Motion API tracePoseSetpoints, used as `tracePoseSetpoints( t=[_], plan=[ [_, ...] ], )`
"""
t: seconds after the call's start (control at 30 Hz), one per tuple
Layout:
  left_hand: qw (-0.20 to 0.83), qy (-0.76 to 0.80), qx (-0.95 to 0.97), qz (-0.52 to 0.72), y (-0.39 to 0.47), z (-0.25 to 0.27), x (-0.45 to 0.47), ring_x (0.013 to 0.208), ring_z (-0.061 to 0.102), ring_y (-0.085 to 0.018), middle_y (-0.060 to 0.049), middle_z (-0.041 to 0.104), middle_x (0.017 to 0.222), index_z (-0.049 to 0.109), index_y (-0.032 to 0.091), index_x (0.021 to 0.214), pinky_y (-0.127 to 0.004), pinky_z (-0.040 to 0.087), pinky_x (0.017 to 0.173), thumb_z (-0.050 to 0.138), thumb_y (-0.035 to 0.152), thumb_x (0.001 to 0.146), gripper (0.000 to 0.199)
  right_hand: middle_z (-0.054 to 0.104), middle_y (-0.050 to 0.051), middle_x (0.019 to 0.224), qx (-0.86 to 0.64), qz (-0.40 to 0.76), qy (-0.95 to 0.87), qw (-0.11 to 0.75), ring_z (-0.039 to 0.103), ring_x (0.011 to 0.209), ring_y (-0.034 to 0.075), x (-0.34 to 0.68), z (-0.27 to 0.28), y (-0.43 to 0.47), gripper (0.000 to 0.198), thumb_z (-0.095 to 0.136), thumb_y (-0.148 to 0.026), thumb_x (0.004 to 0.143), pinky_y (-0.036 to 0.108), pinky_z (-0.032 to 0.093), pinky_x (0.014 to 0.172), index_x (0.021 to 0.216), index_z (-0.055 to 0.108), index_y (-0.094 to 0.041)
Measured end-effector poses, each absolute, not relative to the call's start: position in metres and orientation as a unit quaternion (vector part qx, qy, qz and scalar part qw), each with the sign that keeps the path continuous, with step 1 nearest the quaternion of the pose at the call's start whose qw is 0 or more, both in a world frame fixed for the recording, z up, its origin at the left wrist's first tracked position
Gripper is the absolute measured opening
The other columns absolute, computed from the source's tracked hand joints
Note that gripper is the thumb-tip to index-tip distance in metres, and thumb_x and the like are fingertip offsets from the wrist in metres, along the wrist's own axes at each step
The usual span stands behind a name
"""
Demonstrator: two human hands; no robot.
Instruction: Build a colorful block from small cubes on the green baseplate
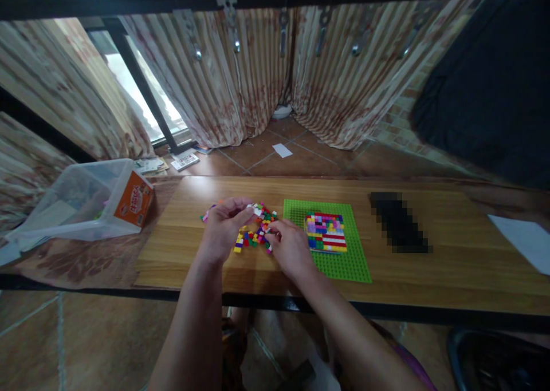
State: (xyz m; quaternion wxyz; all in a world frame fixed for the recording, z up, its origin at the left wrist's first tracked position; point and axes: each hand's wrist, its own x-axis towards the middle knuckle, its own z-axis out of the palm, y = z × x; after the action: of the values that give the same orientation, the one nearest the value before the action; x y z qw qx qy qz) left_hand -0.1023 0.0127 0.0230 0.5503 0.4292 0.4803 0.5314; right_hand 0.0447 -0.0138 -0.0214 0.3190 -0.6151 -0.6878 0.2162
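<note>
My left hand [226,225] is raised a little over a heap of loose, mixed-colour toy bricks [249,238]. Its thumb and fingers pinch a small white brick [256,210]. My right hand [289,245] reaches into the heap's right side with its fingers curled together; what they hold, if anything, is too small to make out. Just right of that hand lies a green studded baseplate [357,265]. On the baseplate sits a rectangular build of multicoloured bricks [325,232], with red and white stripes at its lower right.
A clear plastic bin [81,199] with an orange label stands left of the wooden board [172,259]. A dark pixelated rectangle [399,222] lies right of the baseplate. White paper [522,239] rests at the far right. Curtains [240,82] hang behind the table.
</note>
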Motion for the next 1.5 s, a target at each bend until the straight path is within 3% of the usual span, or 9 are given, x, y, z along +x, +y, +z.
tracePoseSetpoints(
  t=[0.27,0.57,0.87,1.07,1.27,1.5],
  plan=[
    [0.584,0.421,0.529,0.45,0.01,0.019,-0.087,0.074,0.065,-0.014,-0.004,0.073,0.084,0.072,0.015,0.084,-0.026,0.051,0.073,0.077,0.025,0.069,0.019,0.07,0.006,0.097,-0.514,0.296,-0.635,0.496,0.064,0.084,0.018,0.065,0.003,-0.028,0.024,0.052,-0.025,0.09,0.029,0.048,0.077,0.109,0.067,-0.022],
    [0.544,0.39,0.636,0.384,-0.001,0.008,-0.041,0.077,0.063,-0.015,-0.004,0.07,0.082,0.07,0.016,0.088,-0.028,0.049,0.073,0.068,0.024,0.077,0.013,0.072,0.002,0.087,-0.573,0.239,-0.65,0.438,0.064,0.08,0.018,0.126,0.016,-0.046,0.016,0.055,-0.026,0.09,0.031,0.045,0.075,0.088,0.071,-0.024],
    [0.467,0.48,0.594,0.447,0.011,-0.003,-0.025,0.07,0.059,-0.013,-0.001,0.067,0.076,0.069,0.015,0.082,-0.025,0.045,0.066,0.066,0.026,0.075,0.013,0.067,0.004,0.087,-0.634,0.156,-0.632,0.418,0.062,0.085,0.02,0.188,-0.006,-0.043,0.013,0.064,-0.03,0.084,0.034,0.046,0.077,0.083,0.076,-0.026],
    [0.45,0.489,0.63,0.401,0.011,-0.01,-0.013,0.061,0.055,-0.012,0.0,0.067,0.075,0.069,0.016,0.084,-0.024,0.042,0.059,0.063,0.027,0.076,0.015,0.063,0.002,0.084,-0.64,0.189,-0.621,0.41,0.061,0.081,0.018,0.179,-0.011,-0.033,0.01,0.066,-0.025,0.08,0.033,0.046,0.077,0.083,0.076,-0.026],
    [0.455,0.497,0.629,0.389,0.009,-0.009,-0.005,0.066,0.06,-0.015,-0.002,0.068,0.075,0.069,0.017,0.087,-0.025,0.045,0.061,0.066,0.029,0.075,0.017,0.064,0.001,0.077,-0.643,0.233,-0.571,0.455,0.056,0.066,0.015,0.179,-0.014,-0.026,0.005,0.07,-0.027,0.072,0.03,0.044,0.065,0.073,0.074,-0.023],
    [0.441,0.511,0.625,0.391,0.01,-0.013,0.001,0.073,0.063,-0.017,-0.006,0.07,0.084,0.068,0.016,0.091,-0.028,0.048,0.066,0.067,0.033,0.076,0.023,0.063,-0.001,0.068,-0.637,0.354,-0.445,0.52,0.054,0.06,0.014,0.177,-0.024,-0.02,0.022,0.079,-0.032,0.058,0.029,0.042,0.059,0.071,0.068,-0.019]
  ],
)
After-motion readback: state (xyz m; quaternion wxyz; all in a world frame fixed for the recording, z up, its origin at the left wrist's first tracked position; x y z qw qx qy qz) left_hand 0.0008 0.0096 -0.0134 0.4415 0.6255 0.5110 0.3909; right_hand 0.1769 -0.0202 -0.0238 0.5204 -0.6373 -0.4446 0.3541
